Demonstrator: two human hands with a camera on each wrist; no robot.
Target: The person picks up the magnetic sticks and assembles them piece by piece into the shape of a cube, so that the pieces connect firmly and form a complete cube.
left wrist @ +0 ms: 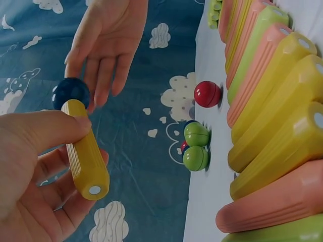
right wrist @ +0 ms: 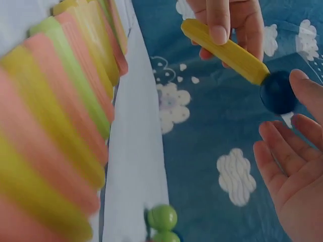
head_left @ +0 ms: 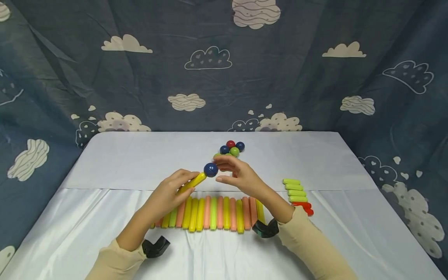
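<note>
My left hand (head_left: 170, 194) pinches a yellow magnetic stick (head_left: 190, 184) between thumb and fingers, above the table. At the stick's far end sits a dark blue ball (head_left: 210, 170), joined to the tip. Beside the ball is my right hand (head_left: 241, 175), its fingers spread and loosely bent, thumb apart from them. In the right wrist view the right thumb (right wrist: 309, 96) lies close by the ball while the other fingers extend below it. The left wrist view shows a pale round disc on the stick's near end (left wrist: 95, 190).
Below the hands, a row of yellow, pink and green sticks (head_left: 213, 214) lies side by side on the white table (head_left: 122, 163). Several red, blue and green balls (head_left: 234, 151) cluster behind. To the right lie green sticks (head_left: 295, 193) and red sticks (head_left: 303, 205). A cloud-patterned curtain (head_left: 210, 89) hangs behind.
</note>
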